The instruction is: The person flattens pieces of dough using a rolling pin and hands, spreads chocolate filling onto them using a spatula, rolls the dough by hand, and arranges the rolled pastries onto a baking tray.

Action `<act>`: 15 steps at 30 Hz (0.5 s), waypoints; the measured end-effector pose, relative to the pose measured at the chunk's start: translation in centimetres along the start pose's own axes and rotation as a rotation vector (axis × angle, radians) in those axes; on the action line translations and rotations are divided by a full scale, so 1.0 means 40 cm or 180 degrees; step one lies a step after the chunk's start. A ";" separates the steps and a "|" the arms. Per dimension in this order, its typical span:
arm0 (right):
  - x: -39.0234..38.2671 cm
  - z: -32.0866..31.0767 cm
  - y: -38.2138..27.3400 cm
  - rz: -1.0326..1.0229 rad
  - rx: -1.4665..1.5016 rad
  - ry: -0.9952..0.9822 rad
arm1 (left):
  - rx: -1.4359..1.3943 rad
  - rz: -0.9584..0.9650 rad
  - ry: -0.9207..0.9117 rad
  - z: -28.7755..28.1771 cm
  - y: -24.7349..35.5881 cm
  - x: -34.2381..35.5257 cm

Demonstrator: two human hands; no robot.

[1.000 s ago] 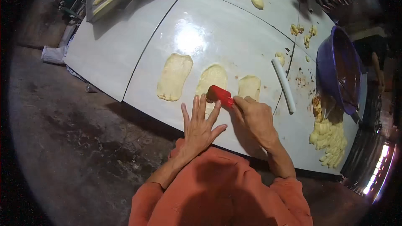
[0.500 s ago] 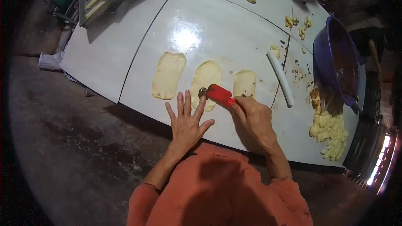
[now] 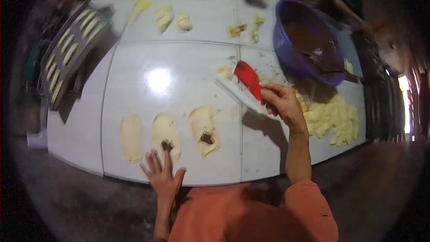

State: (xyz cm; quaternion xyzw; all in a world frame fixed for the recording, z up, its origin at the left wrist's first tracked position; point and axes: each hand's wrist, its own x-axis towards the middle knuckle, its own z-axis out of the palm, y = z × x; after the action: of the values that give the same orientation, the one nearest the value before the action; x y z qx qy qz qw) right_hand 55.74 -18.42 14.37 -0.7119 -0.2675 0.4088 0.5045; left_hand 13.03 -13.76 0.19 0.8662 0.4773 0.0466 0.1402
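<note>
Head view: the middle strip [image 3: 165, 125] of dough is lying in the lower left of the frame, with a dark filling [image 3: 167, 145] sitting on its lower half. Your left hand [image 3: 163, 175] is lying over the strip's lower end, fingers spread wide, the index fingertip resting at the filling's edge. To either side, the left strip [image 3: 131, 136] is lying flat and the right strip [image 3: 201, 118] is carrying a similar dark blob. Right of centre, your right hand [image 3: 285, 103] is gripping a red scraper [image 3: 247, 79], holding it over a white rod [image 3: 230, 90]. A dough pile [image 3: 331, 121] is spreading at the right, below the purple bowl [image 3: 288, 60] of brown mixture. Dough sticks are filling the tray [image 3: 64, 66] at upper left.
</note>
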 end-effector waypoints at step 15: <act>0.349 -0.664 0.081 -0.0468 -0.3862 0.1040 | 0.0250 0.0567 0.0326 0.019 0.025 -0.001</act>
State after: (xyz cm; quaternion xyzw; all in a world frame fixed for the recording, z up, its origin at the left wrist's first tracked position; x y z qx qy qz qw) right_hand 85.54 -21.73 11.15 -0.9042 -0.4194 0.0347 0.0722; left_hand 13.99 -14.43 -0.25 0.9066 0.4064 0.0842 0.0769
